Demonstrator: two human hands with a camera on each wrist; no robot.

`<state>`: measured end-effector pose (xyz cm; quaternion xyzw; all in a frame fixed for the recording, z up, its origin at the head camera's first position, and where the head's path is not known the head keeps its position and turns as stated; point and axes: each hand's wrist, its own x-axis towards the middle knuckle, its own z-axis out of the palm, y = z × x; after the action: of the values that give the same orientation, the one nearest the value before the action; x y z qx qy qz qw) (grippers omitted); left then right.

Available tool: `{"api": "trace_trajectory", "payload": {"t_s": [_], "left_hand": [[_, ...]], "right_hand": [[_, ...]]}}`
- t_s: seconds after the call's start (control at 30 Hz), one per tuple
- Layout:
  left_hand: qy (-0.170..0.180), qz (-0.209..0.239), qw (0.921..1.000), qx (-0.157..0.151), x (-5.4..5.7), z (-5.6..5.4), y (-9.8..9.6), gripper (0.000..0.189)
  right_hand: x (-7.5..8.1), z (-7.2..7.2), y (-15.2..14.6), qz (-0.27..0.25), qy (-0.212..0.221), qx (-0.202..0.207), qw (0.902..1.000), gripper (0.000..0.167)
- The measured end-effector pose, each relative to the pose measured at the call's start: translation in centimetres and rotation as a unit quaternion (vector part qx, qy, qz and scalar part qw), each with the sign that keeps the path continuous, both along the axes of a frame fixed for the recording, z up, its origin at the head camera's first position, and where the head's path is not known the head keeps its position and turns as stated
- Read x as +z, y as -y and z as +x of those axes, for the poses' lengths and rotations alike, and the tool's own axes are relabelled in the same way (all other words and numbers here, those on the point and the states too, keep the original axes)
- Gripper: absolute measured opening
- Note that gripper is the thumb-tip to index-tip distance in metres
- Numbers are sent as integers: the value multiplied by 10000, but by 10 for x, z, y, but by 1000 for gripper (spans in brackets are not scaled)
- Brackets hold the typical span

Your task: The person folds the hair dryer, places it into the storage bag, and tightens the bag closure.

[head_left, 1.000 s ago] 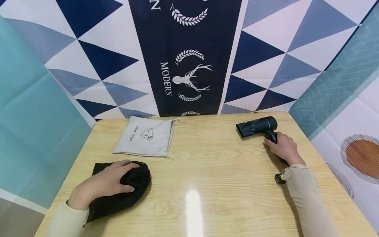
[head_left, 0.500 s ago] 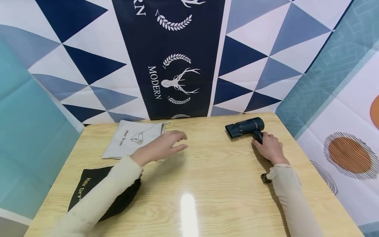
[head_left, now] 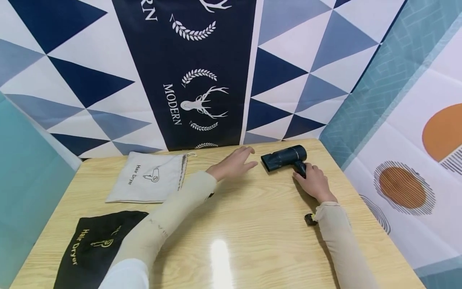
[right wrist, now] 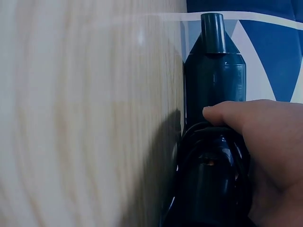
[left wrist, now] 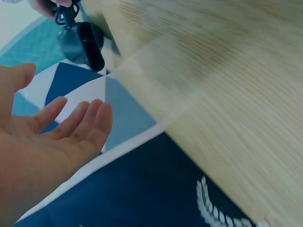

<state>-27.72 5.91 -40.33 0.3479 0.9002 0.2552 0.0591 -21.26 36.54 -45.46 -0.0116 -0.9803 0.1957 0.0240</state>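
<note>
A dark hair dryer point(head_left: 283, 158) with a flat nozzle is at the back right of the table, nozzle pointing left. My right hand point(head_left: 315, 181) grips its handle; in the right wrist view, the thumb point(right wrist: 227, 115) lies over the cord point(right wrist: 208, 135) bundled at the handle. My left hand point(head_left: 234, 163) reaches over the table just left of the nozzle, fingers spread and holding nothing. In the left wrist view its fingers point(left wrist: 90, 123) are loosely extended, apart from the hair dryer point(left wrist: 81, 45).
A grey drawstring pouch point(head_left: 148, 178) printed "Hair Dryer" lies at the back left. In front of it is a black pouch point(head_left: 90, 249), partly hidden by my left sleeve. A small black piece point(head_left: 310, 219) shows by my right cuff. Patterned walls border the wooden table point(head_left: 252, 241).
My left hand has left the black pouch and moved right and away, past the grey pouch, to near the nozzle. My right hand keeps its grip on the hair dryer. The view has turned right.
</note>
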Motion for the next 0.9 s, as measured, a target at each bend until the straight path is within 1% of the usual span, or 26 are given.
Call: {"api": "trace_trajectory", "payload": {"t_s": [0.17, 0.23, 0.27, 0.33, 0.4, 0.47, 0.5, 0.53, 0.57, 0.6, 0.67, 0.73, 0.8, 0.9], "left_hand": [[538, 67, 9982, 257, -6, -16, -39, 58], [626, 21, 9974, 353, -8, -22, -51, 62], [638, -19, 9972, 394, -10, -25, -56, 64], [612, -68, 9970, 479, -14, -30, -68, 68], [603, -49, 9962, 624, -21, -32, -81, 71], [616, 34, 9950, 790, -26, -30, -95, 71], [636, 67, 9942, 865, -28, -29, -102, 72], [652, 74, 9935, 935, -30, -27, -107, 73], [659, 59, 9930, 982, -32, -25, -112, 73], [667, 47, 9925, 1021, -34, -24, -115, 74], [656, 26, 9918, 1100, -37, -23, -119, 75], [629, 19, 9908, 1196, -41, -23, -121, 74], [583, 16, 9902, 1271, -44, -23, -121, 74], [469, -87, 9909, 1258, -46, -24, -121, 72]], "right_hand": [[4, 1, -2, -89, -76, -20, 9999, 70], [5, 0, -2, -122, -25, 11, 9999, 71], [2, -2, -2, -122, -42, 14, 9999, 72], [1, -4, -2, -201, -26, -98, 9997, 83], [2, -5, -4, -319, -88, -247, 9991, 96], [9, -2, -11, -425, -223, -391, 9981, 104], [15, 1, -15, -500, -213, -445, 9975, 105], [20, 4, -20, -559, -206, -422, 9973, 102], [25, 6, -26, -607, -108, -379, 9974, 97], [28, 9, -31, -623, 79, -331, 9975, 93], [33, 12, -41, -591, 597, -165, 9963, 87], [34, 14, -49, -557, 1222, 63, 9909, 85], [34, 14, -53, -540, 1708, 234, 9836, 85], [34, 13, -55, -591, 1966, 473, 9775, 83]]}}
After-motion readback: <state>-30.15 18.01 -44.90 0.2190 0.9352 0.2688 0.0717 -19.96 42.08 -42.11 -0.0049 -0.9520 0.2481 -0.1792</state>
